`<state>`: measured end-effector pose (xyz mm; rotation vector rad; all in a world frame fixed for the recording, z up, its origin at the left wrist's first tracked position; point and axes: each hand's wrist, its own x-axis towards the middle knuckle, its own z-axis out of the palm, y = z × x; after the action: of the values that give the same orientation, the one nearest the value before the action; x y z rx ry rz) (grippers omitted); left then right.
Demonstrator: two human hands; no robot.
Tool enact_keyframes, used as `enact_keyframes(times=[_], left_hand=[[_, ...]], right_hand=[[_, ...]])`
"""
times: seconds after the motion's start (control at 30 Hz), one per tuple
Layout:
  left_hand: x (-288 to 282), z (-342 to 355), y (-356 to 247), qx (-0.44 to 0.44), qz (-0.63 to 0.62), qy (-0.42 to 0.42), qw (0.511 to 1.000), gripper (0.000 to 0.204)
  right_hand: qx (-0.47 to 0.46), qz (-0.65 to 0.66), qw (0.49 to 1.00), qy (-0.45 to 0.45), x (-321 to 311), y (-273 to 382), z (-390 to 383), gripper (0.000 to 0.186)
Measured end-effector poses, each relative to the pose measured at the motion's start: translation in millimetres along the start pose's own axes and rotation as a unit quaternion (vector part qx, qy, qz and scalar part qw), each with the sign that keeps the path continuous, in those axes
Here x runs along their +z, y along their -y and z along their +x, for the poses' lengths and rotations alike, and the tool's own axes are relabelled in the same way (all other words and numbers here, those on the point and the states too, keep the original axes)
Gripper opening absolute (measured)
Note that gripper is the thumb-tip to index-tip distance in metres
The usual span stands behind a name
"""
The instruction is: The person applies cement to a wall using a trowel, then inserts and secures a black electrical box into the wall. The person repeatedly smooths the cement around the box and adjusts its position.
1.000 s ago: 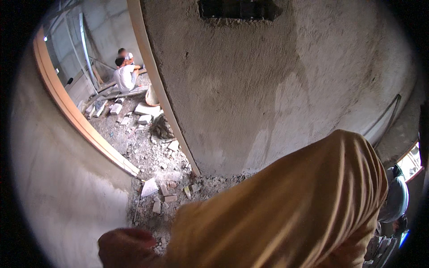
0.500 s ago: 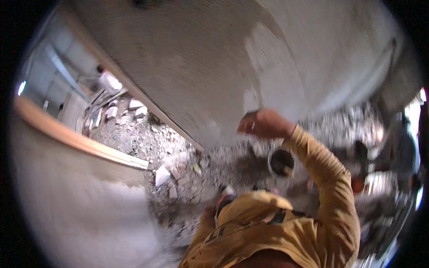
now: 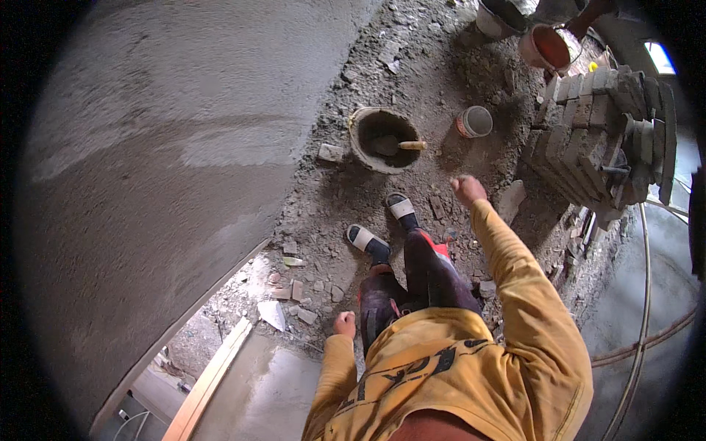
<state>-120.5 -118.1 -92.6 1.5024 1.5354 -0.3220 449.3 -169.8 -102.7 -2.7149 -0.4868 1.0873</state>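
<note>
My right hand is raised over the rubble floor with its fingers curled and nothing visible in it, below and right of a mortar bucket. A wooden handle juts over that bucket's rim. A small pail stands to its right, and a pale block to its left. My left hand hangs low beside my thigh, fingers curled, with nothing visible in it. Both sandalled feet are on the rubble below the bucket.
A plastered wall fills the left, with a wooden board below it. A stack of blocks is at the right, near long pipes. An orange bucket and dark bucket are at the upper right.
The view has swung down and right from the doorway to the floor and bucket. My right arm has moved from across the wall to hang out over the floor.
</note>
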Motion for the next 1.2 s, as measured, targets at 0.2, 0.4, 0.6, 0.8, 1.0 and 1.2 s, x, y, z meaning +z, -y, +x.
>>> enact_keyframes(times=[0.2,0.4,0.6,0.8,1.0,1.2], left_hand=[[26,39,-74,0.044,0.001,-0.009,0.999,0.038],[146,55,-23,0.111,0.222,-0.038,0.968,0.071],[143,52,-49,0.031,0.267,0.041,0.962,0.059],[143,47,-61,-0.029,0.251,0.084,0.964,0.053],[138,56,-66,-0.030,0.260,0.112,0.959,0.052],[141,57,-52,-0.009,0.291,0.103,0.951,0.055]], right_hand=[[-0.147,-0.226,0.959,-0.081,80,23,66,0.029],[-0.227,-0.450,0.858,-0.099,188,48,227,0.037],[-0.219,-0.406,0.886,-0.050,216,40,279,0.019],[-0.181,-0.416,0.890,-0.048,176,56,262,0.018],[-0.162,-0.400,0.902,0.006,223,66,240,0.016],[-0.186,-0.242,0.952,0.033,210,50,214,0.026]])
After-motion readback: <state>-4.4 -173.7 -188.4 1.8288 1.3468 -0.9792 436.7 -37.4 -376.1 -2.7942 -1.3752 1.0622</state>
